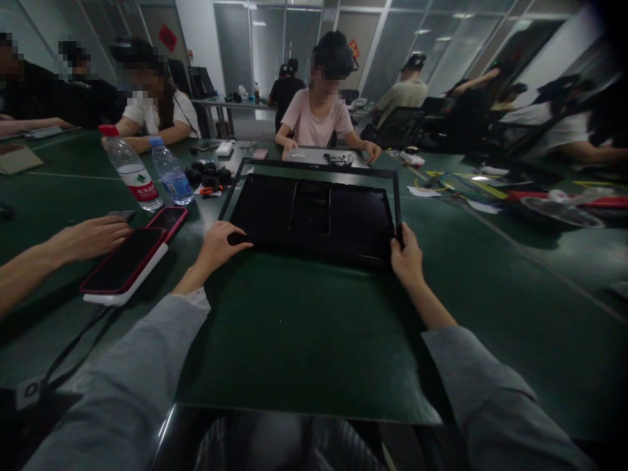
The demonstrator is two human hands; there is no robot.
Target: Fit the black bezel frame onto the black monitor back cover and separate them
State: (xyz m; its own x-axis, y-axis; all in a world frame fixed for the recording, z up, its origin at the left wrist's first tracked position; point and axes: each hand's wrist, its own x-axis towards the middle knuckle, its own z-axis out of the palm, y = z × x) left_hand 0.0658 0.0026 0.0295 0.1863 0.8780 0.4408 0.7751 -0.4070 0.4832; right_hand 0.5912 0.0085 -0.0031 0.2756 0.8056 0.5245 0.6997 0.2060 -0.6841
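Observation:
A thin black monitor bezel (324, 168) with a small mark on its far bar stands tilted around a black monitor back cover (265, 212), which has a raised rectangular section in its middle. My left hand (216, 252) is closed at the near left corner, thumb along the near edge. At the near right corner, my right hand (408, 255) is wrapped round the bezel's side, thumb on top. Both hands may also touch the cover; the near edges overlap and I cannot tell them apart.
On the left, another person's hand (91, 237) rests beside phones (125, 261) and a white device. Two water bottles (132, 173) stand behind them, near a black-and-orange item (210, 180). A person (318, 111) sits across the green table (314, 340). Cables (456, 186) lie right.

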